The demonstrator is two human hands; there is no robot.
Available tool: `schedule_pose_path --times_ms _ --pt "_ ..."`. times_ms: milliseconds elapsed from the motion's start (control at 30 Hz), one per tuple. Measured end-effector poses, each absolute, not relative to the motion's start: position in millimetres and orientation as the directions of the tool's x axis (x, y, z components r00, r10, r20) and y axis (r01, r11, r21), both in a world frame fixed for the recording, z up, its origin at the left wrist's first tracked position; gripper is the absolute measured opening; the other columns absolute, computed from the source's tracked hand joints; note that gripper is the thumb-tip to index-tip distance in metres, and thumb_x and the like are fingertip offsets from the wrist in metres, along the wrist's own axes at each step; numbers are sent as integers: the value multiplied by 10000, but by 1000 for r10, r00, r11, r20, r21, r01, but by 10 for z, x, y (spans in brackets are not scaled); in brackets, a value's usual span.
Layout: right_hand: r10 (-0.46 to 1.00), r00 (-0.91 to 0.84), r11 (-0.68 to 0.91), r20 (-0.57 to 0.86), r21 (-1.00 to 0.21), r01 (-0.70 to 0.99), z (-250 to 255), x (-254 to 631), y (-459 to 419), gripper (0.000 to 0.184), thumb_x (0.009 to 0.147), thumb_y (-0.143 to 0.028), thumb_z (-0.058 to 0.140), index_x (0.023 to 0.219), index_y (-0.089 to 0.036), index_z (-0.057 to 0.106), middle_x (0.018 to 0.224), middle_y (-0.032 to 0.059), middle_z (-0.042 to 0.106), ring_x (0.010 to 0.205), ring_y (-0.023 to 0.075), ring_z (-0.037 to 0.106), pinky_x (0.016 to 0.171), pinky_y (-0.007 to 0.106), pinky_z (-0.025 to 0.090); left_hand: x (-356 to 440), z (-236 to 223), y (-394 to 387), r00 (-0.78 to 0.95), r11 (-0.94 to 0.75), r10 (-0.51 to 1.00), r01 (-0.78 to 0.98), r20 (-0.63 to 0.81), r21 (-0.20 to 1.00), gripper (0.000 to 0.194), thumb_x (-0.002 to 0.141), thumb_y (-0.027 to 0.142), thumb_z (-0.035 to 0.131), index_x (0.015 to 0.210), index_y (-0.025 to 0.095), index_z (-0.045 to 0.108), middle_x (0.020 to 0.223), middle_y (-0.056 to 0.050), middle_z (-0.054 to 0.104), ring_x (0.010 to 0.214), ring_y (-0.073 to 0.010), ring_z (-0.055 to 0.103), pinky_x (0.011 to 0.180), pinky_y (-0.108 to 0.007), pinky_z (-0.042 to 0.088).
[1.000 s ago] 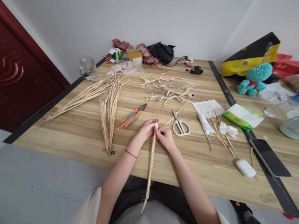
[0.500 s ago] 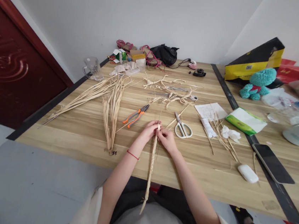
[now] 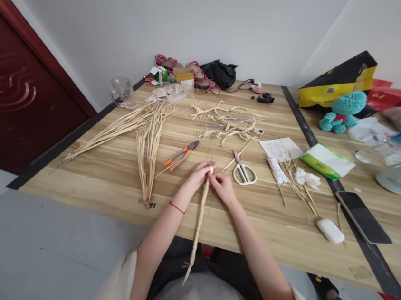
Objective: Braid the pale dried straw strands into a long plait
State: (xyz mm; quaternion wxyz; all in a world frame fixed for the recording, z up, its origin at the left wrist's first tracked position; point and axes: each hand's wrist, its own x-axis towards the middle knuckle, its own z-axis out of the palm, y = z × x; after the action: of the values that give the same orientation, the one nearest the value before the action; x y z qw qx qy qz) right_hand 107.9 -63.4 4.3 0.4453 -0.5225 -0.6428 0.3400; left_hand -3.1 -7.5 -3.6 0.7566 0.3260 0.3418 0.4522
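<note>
A long pale straw braid (image 3: 198,221) runs from the table's near edge down over my lap. My left hand (image 3: 199,174) and my right hand (image 3: 221,185) both pinch its upper end, fingers closed, with thin loose straw strands rising from between them. Orange-handled pliers (image 3: 180,154) lie just left of my hands. White-handled scissors (image 3: 243,169) lie just to their right. A bundle of straw strips (image 3: 149,147) lies further left on the wooden table (image 3: 111,179).
More braided straw pieces (image 3: 226,124) lie mid-table. A glass mug (image 3: 122,92) stands at the back left; a black bag (image 3: 218,72) and boxes at the back. To the right lie a phone (image 3: 363,216), a white mouse-shaped object (image 3: 330,230), a green packet (image 3: 327,162) and a teal crocheted toy (image 3: 344,109).
My hands stay pinched on the braid's top. The braid's free lower end has swung slightly left over my lap. The view has shifted a little.
</note>
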Motion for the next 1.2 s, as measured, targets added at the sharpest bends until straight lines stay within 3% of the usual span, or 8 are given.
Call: schedule_pose_path --times_ms 467,1200 --pt "975 -42 217 218 -896 389 34 1079 -632 396 853 -465 419 578 -182 457 524 -17 449 503 114 390 517 244 311 -47 -129 -49 360 338 915 -436 -182 834 303 649 183 633 950 142 630 772 -22 623 684 -96 550 651 -219 415" --pt "972 -64 231 226 -866 444 75 1086 -636 411 851 -458 406 554 -179 468 521 -12 471 500 108 383 524 245 309 -3 -10 -87 318 334 922 -366 -221 869 235 605 185 646 830 124 617 703 2 598 623 -77 531 621 -205 387"
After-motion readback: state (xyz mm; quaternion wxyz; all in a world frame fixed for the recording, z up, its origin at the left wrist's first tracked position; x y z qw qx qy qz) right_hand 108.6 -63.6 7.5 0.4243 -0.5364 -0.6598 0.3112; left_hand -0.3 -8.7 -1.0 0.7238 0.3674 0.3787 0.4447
